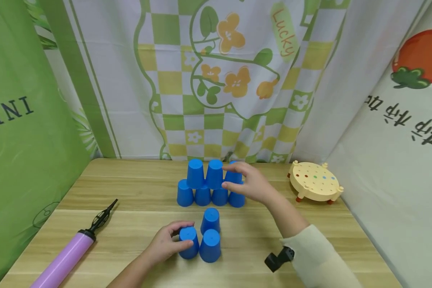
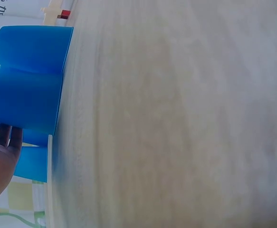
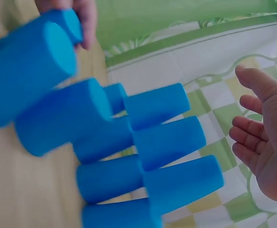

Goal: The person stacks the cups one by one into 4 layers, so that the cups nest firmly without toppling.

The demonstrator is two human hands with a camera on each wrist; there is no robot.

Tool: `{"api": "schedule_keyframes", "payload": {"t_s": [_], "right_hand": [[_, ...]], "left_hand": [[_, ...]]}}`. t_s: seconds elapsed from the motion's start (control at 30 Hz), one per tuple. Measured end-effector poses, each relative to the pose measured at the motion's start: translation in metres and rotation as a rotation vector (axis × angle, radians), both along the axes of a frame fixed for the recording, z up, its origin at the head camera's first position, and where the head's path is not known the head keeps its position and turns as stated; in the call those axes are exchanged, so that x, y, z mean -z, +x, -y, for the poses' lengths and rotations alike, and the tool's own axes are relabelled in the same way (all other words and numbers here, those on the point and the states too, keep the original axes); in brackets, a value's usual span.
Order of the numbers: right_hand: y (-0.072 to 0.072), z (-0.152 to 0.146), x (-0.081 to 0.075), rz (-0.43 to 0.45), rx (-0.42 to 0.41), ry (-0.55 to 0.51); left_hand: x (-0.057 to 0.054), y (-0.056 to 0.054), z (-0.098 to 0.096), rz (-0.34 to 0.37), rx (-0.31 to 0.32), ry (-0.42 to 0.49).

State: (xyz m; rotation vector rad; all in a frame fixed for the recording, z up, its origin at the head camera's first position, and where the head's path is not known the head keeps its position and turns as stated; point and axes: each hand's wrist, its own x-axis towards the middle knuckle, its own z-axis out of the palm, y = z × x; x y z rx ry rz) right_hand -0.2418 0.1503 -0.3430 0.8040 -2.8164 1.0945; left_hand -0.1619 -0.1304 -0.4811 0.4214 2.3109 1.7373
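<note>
Blue plastic cups stand upside down on the wooden table. A back row of several cups (image 1: 185,194) bears three more, with the rightmost upper cup (image 1: 233,177) partly hidden by my right hand (image 1: 252,184). That hand has its thumb and fingers spread and holds nothing; in the right wrist view the palm (image 3: 273,142) is apart from the stack. Nearer the front, my left hand (image 1: 162,244) grips a cup (image 1: 189,235), thumb in front and fingers behind. Beside it stands another front cup (image 1: 210,249), with a third cup (image 1: 211,219) just behind.
At the left lies a purple hand pump (image 1: 63,260) with a black nozzle. A round cream pegboard (image 1: 315,182) on short legs stands at the back right. Patterned curtains (image 1: 216,132) hang behind the table's far edge. A black device (image 1: 279,259) is at the right sleeve.
</note>
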Motion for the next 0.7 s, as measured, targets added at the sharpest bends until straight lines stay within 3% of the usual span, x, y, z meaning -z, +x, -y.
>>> {"api": "schedule_keyframes", "payload": {"t_s": [0.17,0.4,0.7], "right_hand": [[0.029,-0.003,0.032,-0.001,-0.02,-0.06],[0.058,0.005,0.082,0.116,-0.018,-0.123],[0.076,0.014,0.108,0.262,-0.051,-0.172]], "left_hand": [[-0.001,0.0,0.001,0.01,-0.008,-0.012],[0.0,0.0,0.0,0.024,-0.015,-0.026],[-0.002,0.001,0.0,0.003,0.009,-0.007]]}}
